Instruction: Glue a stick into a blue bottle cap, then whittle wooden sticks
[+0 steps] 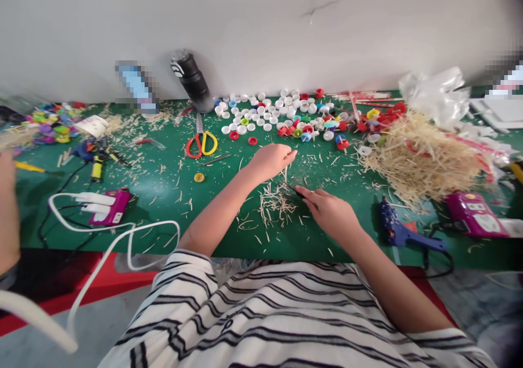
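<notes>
My left hand [273, 161] is closed over the middle of the green table [159, 194], with pale straw strands sticking out below its fingers. Just to the right and nearer to me, my right hand [329, 207] grips a thin dark tool [295, 189], whose tip points up-left toward the strands. Beneath both hands lies a loose pile of short straw pieces [277, 204]. Scissors [201, 143] with one red and one yellow handle rest left of my left hand, beside a small yellow cap [199, 177].
White and coloured caps [265, 112] spread along the back. At right are a straw heap [425, 155], a blue glue gun [408, 234] and a purple power strip [476, 214]. A black bottle [192, 82] leans at the wall. White cable [155, 225] loops left; another person's arm [8, 210] shows.
</notes>
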`<state>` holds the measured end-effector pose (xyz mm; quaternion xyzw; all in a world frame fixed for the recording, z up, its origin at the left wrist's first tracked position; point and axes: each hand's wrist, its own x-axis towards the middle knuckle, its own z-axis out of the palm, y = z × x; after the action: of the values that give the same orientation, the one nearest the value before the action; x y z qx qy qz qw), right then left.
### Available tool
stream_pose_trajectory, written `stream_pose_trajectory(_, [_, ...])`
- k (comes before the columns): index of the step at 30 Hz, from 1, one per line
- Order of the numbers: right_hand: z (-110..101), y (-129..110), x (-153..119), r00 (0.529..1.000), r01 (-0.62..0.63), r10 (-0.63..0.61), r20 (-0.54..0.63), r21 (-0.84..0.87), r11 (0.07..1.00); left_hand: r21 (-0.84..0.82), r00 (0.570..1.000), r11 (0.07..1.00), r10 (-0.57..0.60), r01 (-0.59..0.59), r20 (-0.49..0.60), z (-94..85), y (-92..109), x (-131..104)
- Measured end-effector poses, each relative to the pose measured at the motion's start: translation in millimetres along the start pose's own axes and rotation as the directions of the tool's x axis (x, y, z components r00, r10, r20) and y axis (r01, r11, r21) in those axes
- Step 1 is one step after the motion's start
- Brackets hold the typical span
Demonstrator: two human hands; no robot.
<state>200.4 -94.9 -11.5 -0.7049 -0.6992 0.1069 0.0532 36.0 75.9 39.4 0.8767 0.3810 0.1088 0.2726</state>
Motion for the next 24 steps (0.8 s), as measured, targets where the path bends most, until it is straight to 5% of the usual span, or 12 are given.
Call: stream_pose_trajectory(24, [8.9,17.4,-31.3,0.999,-0.027,0.032,-0.027,0.163,0.986,0.038,1.0,0.999,0.003,-0.002,-0.009,0.7,1.0,0.6])
